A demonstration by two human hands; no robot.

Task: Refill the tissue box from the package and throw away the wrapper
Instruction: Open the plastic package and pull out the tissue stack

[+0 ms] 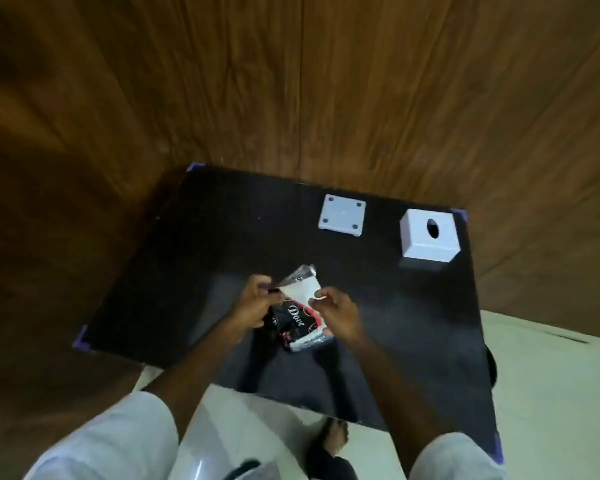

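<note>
Being pinched at its edges by the left hand (257,303) and right hand (336,315), the tissue package (300,311) is held over the near counter (187,254), apparently for opening; next, the wrapper must be torn toward the far-right tissue box (430,239).

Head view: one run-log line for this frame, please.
stage: opening package | left hand: gripping tissue package | right hand: pinching wrapper edge | tissue box: empty-looking, far right | base plate: off, beside box
</note>
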